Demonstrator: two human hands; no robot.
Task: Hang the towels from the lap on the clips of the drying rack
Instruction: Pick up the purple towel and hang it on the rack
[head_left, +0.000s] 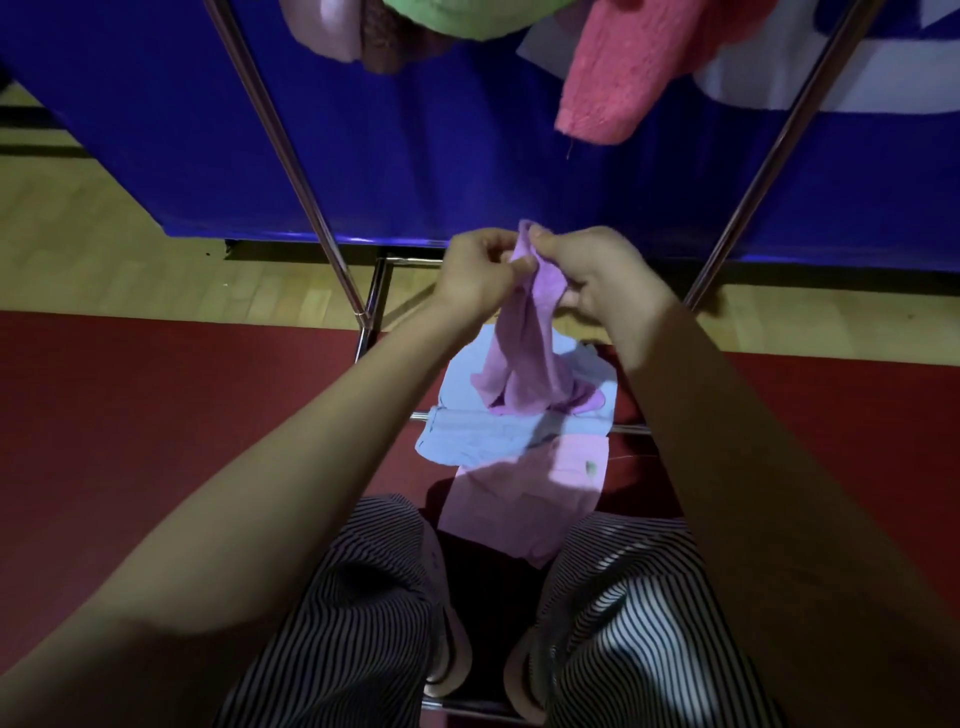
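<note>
A purple towel (524, 358) hangs from both my hands in the middle of the view. My left hand (480, 275) pinches its top edge from the left, and my right hand (597, 270) pinches the same edge from the right. Below it lie a light blue towel (483, 431) and a pink towel (524, 504), draped over a low bar between my knees. A coral towel (623, 67), a green towel (457, 15) and a mauve towel (332, 26) hang from the rack at the top. The clips are out of view.
Two slanted metal rack legs (291, 171) (779, 150) frame my hands left and right. A blue panel (415, 145) stands behind the rack. The floor is wood (104, 244) farther off and red (156, 405) nearer. My striped trousers (639, 623) fill the bottom.
</note>
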